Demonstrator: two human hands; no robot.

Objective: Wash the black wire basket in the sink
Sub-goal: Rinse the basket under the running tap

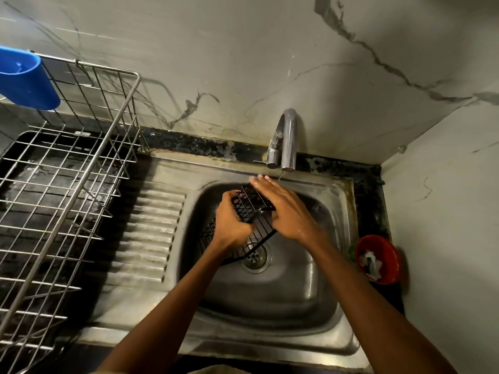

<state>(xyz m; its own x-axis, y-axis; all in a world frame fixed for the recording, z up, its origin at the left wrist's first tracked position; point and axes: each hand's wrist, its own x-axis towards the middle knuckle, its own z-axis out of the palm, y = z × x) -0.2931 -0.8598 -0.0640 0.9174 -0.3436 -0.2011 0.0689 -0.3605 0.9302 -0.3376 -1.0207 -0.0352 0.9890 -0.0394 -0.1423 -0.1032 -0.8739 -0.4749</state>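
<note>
Black wire basket (247, 211) sits tilted over the sink bowl, above the drain, held between both hands. The left hand (233, 221) has its fingers (229, 197) curled round the basket's near side, gripping the mesh, with the thumb tucked against the wire lower down. The right hand (283, 209) lies flat along the basket's far edge, its fingers (259, 183) straight and close together, pressing on the wire rather than curling round it; the skin at the wrist looks wet. The fingertips of that hand reach almost to the spout of the chrome faucet (286, 139), where a thin thread of water (280, 176) falls just beside them. One end of the basket points up toward the faucet, and its lower rim hangs just above the round metal drain strainer (255, 259).

Around this lies the stainless steel sink (318, 300), with a ribbed drainboard (151, 238) on its left. Further left a steel wire dish rack (67, 184) stands on the dark desk (194, 143), and a blue plastic cup holder (27, 82) hangs on the rack's back rail; whether it holds anything cannot be told. To the right of the sink, in the corner by the wall, a red bowl (378, 259) holds what looks like crumpled whitish wrapping or cloth. Pale marble-patterned wall tiles (243, 63) rise behind the faucet.
</note>
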